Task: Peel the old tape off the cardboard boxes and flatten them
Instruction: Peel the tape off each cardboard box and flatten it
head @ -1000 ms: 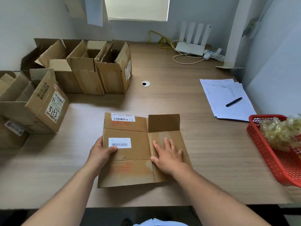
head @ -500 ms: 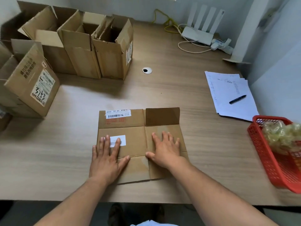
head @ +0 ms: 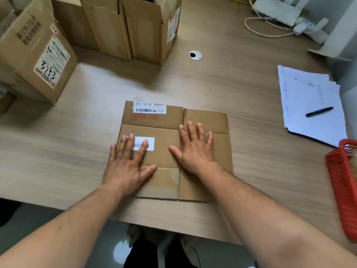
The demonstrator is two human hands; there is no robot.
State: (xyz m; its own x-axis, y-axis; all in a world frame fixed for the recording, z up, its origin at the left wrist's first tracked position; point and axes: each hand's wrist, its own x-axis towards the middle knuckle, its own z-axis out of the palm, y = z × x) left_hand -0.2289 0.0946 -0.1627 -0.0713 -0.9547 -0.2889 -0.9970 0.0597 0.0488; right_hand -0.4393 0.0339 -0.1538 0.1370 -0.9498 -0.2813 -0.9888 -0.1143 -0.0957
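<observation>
Head view: brown flattened box [head: 164, 157], white barcode labels, lies creased under left hand [head: 126, 167] and right hand [head: 195, 149], both pressing with fingers spread.

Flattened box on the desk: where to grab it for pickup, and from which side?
The flattened box lies flush on the desk, so no top grasp. Probably take its near edge from the person's side: it sits close to the desk front, so slide it to overhang, then pinch.
</observation>
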